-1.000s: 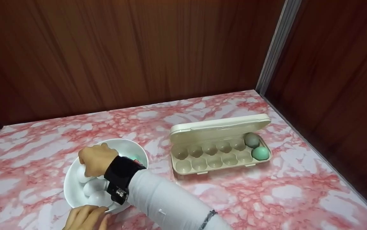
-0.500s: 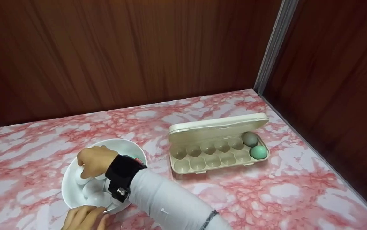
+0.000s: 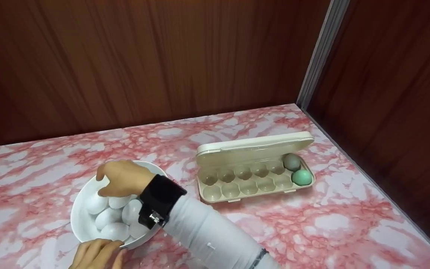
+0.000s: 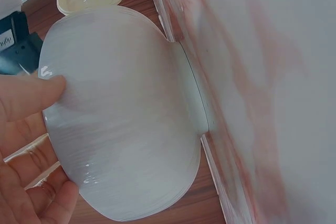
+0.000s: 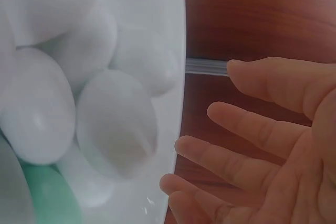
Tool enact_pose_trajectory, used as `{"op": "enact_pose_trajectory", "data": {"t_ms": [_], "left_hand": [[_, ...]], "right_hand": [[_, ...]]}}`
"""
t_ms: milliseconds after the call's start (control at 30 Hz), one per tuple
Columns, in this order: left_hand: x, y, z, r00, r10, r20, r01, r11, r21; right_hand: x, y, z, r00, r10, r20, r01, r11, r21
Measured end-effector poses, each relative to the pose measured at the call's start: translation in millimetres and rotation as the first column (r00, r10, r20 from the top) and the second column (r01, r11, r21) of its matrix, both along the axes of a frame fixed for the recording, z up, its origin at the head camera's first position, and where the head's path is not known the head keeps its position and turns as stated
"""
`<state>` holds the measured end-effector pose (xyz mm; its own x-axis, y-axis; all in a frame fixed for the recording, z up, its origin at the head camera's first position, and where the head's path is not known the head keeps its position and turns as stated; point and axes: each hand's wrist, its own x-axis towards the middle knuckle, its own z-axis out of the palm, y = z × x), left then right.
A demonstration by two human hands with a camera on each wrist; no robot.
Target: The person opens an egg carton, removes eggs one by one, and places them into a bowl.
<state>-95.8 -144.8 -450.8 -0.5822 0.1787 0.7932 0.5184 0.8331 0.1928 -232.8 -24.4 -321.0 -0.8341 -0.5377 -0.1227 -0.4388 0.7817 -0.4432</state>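
Observation:
A white bowl [image 3: 76, 215] sits at the left of the table, filled with several white eggs [image 3: 114, 231]. Among them a green egg [image 5: 50, 195] shows in the right wrist view. My left hand [image 3: 94, 254] holds the bowl at its near rim; the left wrist view has the thumb [image 4: 39, 95] against the bowl's outer wall. Over the far part of the bowl hovers my right hand [image 3: 127, 180], its fingers [image 5: 241, 161] spread and holding nothing. To the right stands a cream egg carton [image 3: 233, 200], lid raised, with a grey-green egg [image 3: 292, 162] and a green egg [image 3: 301, 177] at its right end.
The red and white marbled table [image 3: 334, 220] runs back to a dark wood panel [image 3: 185, 67]. Another panel [image 3: 390, 93] closes off the right side. A metal corner post [image 3: 321, 56] joins the two.
My right hand has risen off the eggs at the bowl's left and shifted rightward, its fingers more spread, uncovering more eggs. My left hand stays at the rim. The carton looks unchanged.

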Motion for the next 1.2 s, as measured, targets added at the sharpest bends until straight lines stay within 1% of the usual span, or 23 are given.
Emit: {"op": "enact_pose_trajectory", "data": {"t_ms": [133, 300, 367, 500, 667, 867, 1067, 1133, 1200], "left_hand": [[0.6, 0.7, 0.0, 1.000, -0.010, 0.011, 0.010, 1.000, 0.012], [2.2, 2.0, 1.3, 0.998, -0.014, 0.053, 0.013, 1.000, 0.020], [2.9, 2.5, 2.1, 0.998, -0.011, 0.065, 0.010, 1.000, 0.023], [3.1, 3.2, 3.7, 0.998, -0.011, 0.063, 0.009, 0.999, 0.036], [3.3, 3.1, 5.2, 0.997, -0.012, 0.079, 0.008, 0.999, 0.046], [4.6, 3.0, 4.5, 0.997, -0.012, 0.074, 0.008, 0.998, 0.055], [4.9, 2.2, 4.5, 0.997, -0.010, 0.083, 0.005, 0.999, 0.053], [5.0, 2.2, 4.3, 0.997, -0.009, 0.083, 0.005, 0.999, 0.051], [5.2, 2.3, 3.9, 0.996, -0.010, 0.083, 0.005, 0.999, 0.054]], "right_hand": [[4.2, 15.7, 4.4, 1.000, 0.002, -0.028, -0.004, 0.998, -0.065], [8.8, 38.2, 8.1, 0.997, 0.020, -0.072, -0.031, 0.989, -0.142], [10.7, 47.9, 9.1, 0.996, 0.017, -0.084, -0.031, 0.986, -0.166], [15.3, 67.9, 10.7, 0.994, 0.003, -0.111, -0.028, 0.976, -0.218], [24.4, 94.4, 12.5, 0.991, -0.018, -0.132, -0.020, 0.960, -0.279], [36.6, 124.8, 9.3, 0.988, -0.062, -0.142, 0.008, 0.936, -0.353], [50.6, 152.5, 5.4, 0.972, -0.148, -0.185, 0.075, 0.933, -0.352], [55.0, 162.7, 3.3, 0.967, -0.170, -0.190, 0.092, 0.928, -0.360], [59.2, 174.1, 1.1, 0.967, -0.186, -0.174, 0.107, 0.917, -0.384]]}}
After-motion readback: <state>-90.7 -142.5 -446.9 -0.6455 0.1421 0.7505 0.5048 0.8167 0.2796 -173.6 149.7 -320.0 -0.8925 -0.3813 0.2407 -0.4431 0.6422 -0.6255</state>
